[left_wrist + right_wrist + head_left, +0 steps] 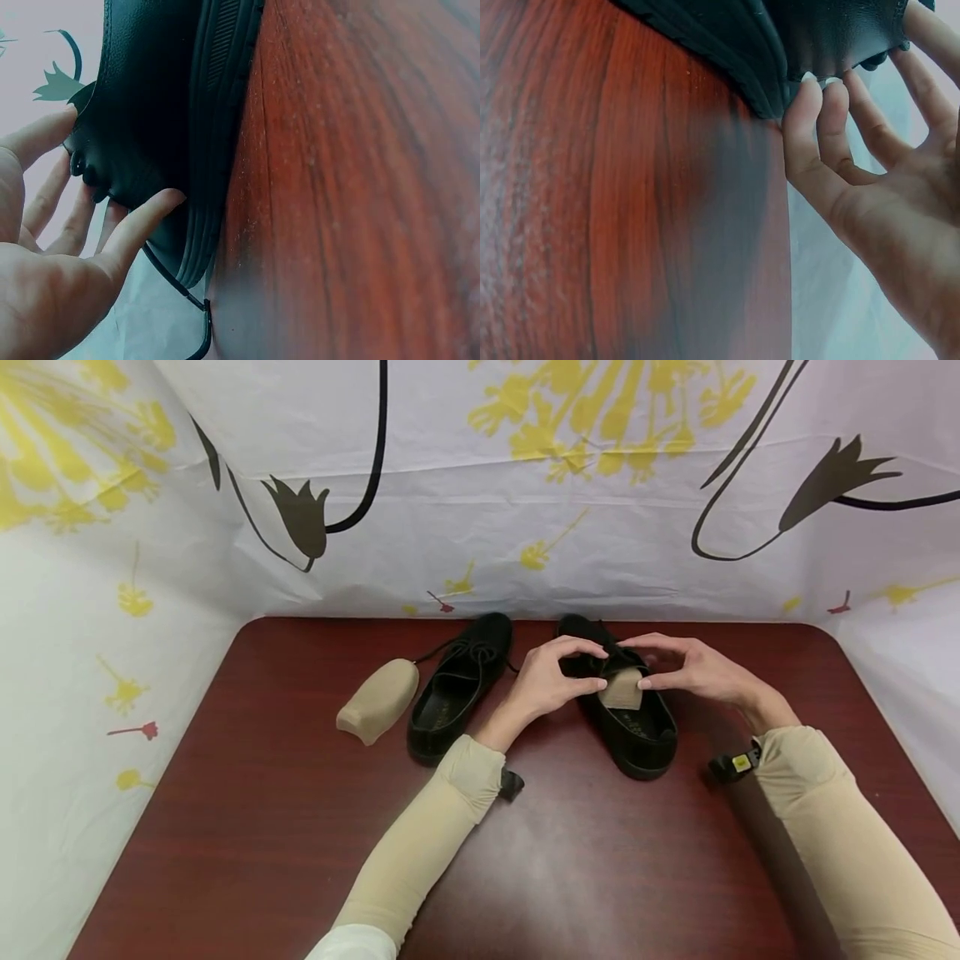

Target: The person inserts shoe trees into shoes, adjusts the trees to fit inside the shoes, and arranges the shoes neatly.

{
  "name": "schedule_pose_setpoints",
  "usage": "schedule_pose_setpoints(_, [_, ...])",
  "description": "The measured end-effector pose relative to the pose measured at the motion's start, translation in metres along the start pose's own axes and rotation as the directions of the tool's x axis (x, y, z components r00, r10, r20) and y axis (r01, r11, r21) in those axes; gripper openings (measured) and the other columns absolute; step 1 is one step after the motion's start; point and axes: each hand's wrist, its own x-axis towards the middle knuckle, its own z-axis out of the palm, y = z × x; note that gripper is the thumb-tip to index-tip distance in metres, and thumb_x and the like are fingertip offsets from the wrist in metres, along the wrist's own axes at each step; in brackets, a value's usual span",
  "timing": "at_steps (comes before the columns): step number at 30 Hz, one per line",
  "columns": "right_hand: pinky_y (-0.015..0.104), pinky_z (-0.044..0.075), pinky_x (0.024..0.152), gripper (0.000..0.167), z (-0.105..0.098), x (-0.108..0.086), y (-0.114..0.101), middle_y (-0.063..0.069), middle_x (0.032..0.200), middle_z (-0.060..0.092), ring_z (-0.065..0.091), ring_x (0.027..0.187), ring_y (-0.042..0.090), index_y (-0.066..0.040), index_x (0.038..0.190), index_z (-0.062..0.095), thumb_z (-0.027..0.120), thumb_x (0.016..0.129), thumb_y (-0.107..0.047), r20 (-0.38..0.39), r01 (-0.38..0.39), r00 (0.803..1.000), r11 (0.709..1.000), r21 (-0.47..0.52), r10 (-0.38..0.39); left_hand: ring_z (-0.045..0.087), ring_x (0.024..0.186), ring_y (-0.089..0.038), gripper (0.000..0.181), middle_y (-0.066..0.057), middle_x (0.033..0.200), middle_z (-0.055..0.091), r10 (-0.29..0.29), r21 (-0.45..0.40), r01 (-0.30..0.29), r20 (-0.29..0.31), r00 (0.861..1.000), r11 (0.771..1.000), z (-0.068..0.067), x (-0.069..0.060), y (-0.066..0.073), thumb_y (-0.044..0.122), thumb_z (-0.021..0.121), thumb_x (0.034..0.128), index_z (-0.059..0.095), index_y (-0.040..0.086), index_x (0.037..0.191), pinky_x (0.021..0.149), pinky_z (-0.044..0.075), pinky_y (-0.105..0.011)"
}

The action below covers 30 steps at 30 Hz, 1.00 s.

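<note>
A black lace-up shoe (637, 747) stands at the back of the table with its toe pointing away. A tan, cardboard-like shoe insert (622, 691) sticks partly out of its opening, and its front end is hidden inside. My left hand (546, 678) holds the left side of the opening, thumb at the rim and fingers by the laces. From the other side, my right hand (697, 670) grips the upper, its thumb beside the insert. In the right wrist view, fingertips (832, 94) touch the shoe's leather side.
Left of my left hand stands a second black shoe (431, 745) with its laces trailing. Another tan insert (381, 697) lies on the table beside it. The reddish-brown table (300, 843) ends at a white patterned cloth (450, 518) hanging behind and around it.
</note>
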Motion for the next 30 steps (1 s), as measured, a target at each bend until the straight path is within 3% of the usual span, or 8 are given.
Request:
schedule_pose_setpoints(9, [0.023, 0.047, 0.092, 0.055, 0.002, -0.001, 0.000, -0.003, 0.138, 0.055, 0.053, 0.120, 0.019, -0.021, 0.140, 0.057, 0.077, 0.088, -0.015, -0.035, -0.029, 0.999, 1.000, -0.001, 0.029, 0.059, 0.112, -0.007, 0.033, 0.007, 0.118, 0.066, 0.006, 0.002, -0.006, -0.033, 0.999, 1.000, 0.001, -0.002, -0.002, 0.022, 0.085, 0.0808, 0.075, 0.020, 0.112, 0.098, 0.048, -0.028])
schedule_pose_setpoints(14, [0.022, 0.049, 0.088, 0.054, 0.005, -0.003, -0.002, -0.001, 0.137, 0.055, 0.055, 0.117, 0.018, -0.016, 0.138, 0.058, 0.077, 0.088, -0.012, -0.054, -0.019, 0.998, 1.000, 0.022, 0.020, 0.059, 0.110, -0.007, 0.032, 0.009, 0.116, 0.067, -0.010, -0.013, 0.009, -0.047, 0.999, 1.000, 0.003, 0.000, -0.005, 0.023, 0.085, 0.0802, 0.075, 0.022, 0.111, 0.098, 0.049, -0.033])
schedule_pose_setpoints(30, [0.020, 0.048, 0.090, 0.052, 0.006, -0.010, -0.002, -0.003, 0.134, 0.059, 0.059, 0.115, 0.013, -0.016, 0.136, 0.060, 0.078, 0.087, -0.014, -0.097, -0.033, 0.995, 0.999, 0.043, 0.037, 0.060, 0.109, -0.006, 0.031, 0.010, 0.116, 0.066, -0.014, -0.015, 0.013, -0.058, 0.998, 1.000, 0.007, 0.002, 0.000, 0.023, 0.085, 0.0805, 0.076, 0.022, 0.110, 0.097, 0.049, -0.029])
